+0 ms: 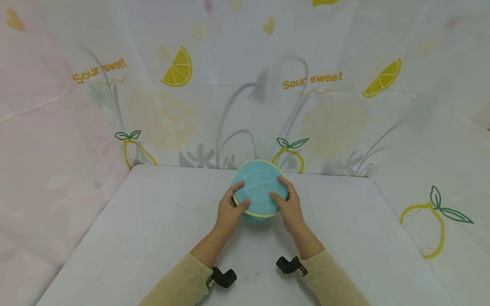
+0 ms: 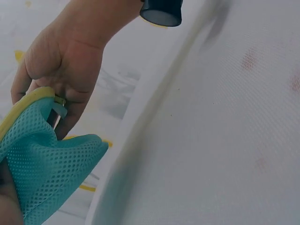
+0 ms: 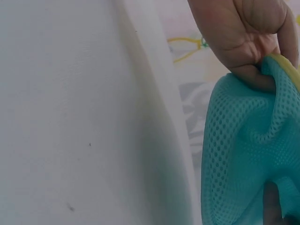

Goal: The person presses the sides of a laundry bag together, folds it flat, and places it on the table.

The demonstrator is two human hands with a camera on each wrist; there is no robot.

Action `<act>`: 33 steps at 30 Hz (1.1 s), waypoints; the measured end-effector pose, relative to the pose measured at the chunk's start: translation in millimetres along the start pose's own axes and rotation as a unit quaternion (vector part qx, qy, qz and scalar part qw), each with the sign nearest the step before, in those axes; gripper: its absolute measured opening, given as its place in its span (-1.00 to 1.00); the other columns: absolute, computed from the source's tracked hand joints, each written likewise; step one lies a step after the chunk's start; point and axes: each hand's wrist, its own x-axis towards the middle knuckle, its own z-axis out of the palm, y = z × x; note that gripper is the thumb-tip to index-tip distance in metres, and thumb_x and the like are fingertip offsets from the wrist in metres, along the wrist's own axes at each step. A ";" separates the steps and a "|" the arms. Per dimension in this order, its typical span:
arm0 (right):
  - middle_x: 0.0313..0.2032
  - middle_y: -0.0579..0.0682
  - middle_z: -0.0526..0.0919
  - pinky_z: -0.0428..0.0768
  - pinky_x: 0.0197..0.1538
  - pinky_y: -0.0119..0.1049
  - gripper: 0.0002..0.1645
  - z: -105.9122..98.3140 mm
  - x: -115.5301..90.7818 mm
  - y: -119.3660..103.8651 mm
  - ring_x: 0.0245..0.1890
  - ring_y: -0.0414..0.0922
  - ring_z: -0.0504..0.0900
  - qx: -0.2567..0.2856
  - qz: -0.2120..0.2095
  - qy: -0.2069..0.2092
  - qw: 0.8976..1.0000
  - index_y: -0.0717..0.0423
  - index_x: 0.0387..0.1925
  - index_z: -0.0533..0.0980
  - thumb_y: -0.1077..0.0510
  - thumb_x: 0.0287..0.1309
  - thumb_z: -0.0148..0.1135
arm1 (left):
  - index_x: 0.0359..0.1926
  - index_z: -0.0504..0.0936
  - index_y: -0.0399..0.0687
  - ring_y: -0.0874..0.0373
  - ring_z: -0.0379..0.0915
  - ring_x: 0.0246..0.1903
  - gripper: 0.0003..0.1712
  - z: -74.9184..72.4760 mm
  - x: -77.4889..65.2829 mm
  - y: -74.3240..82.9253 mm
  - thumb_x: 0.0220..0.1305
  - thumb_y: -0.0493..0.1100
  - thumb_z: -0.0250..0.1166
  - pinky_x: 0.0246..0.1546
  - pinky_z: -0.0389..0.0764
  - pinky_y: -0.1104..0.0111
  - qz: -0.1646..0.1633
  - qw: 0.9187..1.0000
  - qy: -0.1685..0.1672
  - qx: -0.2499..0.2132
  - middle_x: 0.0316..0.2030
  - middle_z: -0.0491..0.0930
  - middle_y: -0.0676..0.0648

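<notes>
Both hands hold a turquoise mesh bag [image 1: 259, 180] with a yellow trimmed rim, lifted over the far half of the white table. My left hand [image 1: 228, 214] grips its left edge, thumb on the face toward me. The right hand [image 1: 292, 210] grips the opposite edge in the same way. Seen from the left wrist, the soft mesh [image 2: 56, 164] sags in folds under the yellow trim [image 2: 26, 105], and a small shiny piece [image 2: 56, 117] shows beside the fingers. In the right wrist view, fingers curl into the folded mesh [image 3: 229, 136], and a fingertip [image 3: 271, 197] presses it lower down.
A white table [image 1: 153, 225] spreads beneath the arms. Behind it hangs a pale cloth backdrop [image 1: 237, 55] printed with lemons and lettering. Black wrist cameras [image 1: 225, 278] stick out from the beige sleeves [image 1: 180, 280].
</notes>
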 end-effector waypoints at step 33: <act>0.29 -0.02 0.20 0.38 0.16 -0.31 -0.39 -6.1 3.2 -4.0 0.24 -0.08 0.27 0.062 0.034 -0.037 0.997 0.08 0.19 0.27 0.28 0.10 0.23 | 0.25 0.28 0.06 0.01 -0.02 0.33 -0.32 -2.5 5.2 -12.8 0.12 -0.25 0.32 0.29 0.10 0.15 -0.030 0.999 -0.020 0.027 0.36 0.03 -0.05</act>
